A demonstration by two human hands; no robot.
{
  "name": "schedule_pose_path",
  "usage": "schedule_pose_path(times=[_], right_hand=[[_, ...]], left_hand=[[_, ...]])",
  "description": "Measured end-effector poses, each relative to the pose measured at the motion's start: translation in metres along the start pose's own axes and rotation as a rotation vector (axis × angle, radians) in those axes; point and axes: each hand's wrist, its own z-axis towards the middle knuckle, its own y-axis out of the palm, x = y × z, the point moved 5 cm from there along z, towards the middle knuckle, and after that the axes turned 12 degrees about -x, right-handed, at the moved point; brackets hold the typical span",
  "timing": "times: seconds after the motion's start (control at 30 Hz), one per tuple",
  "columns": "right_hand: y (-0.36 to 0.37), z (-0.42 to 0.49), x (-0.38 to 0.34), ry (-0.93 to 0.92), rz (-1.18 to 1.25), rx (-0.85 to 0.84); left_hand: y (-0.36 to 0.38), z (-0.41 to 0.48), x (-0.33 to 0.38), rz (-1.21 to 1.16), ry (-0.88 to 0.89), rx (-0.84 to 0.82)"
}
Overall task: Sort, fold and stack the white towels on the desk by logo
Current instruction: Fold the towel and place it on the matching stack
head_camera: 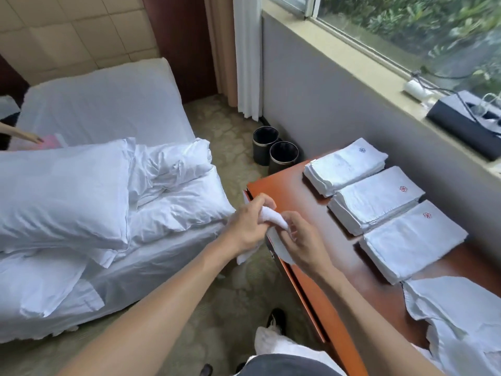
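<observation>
2 hands meet at the desk edge; left hand and right hand both curl tightly round 1 bunched white towel, its tail hanging below them; beyond lie 1 blue-logo stack and 2 red-logo stacks; loose towels heap nearer; bed at left.

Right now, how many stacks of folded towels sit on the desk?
3, in a row on the desk: the far stack with a blue logo, the middle stack and the near stack with red logos. The loose pile nearer may hide more.
</observation>
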Motion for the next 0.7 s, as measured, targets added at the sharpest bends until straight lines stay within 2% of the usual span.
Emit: schedule_pose_path(times=[0.13,0.27,0.37,0.57,0.7], right_hand=[[-0.018,0.049,0.011,-0.028,0.056,0.056],[-0.027,0.097,0.018,0.001,0.105,0.007],[-0.029,0.124,0.021,0.047,0.072,-0.031],[-0.041,0.161,0.023,0.070,0.050,0.136],[-0.047,0.179,0.025,0.163,-0.020,0.210]], left_hand=[[-0.032,0.043,-0.009,-0.118,-0.012,0.077],[-0.055,0.068,-0.043,0.000,-0.105,-0.028],[-0.071,0.086,-0.055,0.008,-0.101,-0.032],[-0.087,0.150,-0.063,0.079,0.031,-0.219],[-0.095,0.185,-0.092,-0.075,0.011,-0.342]])
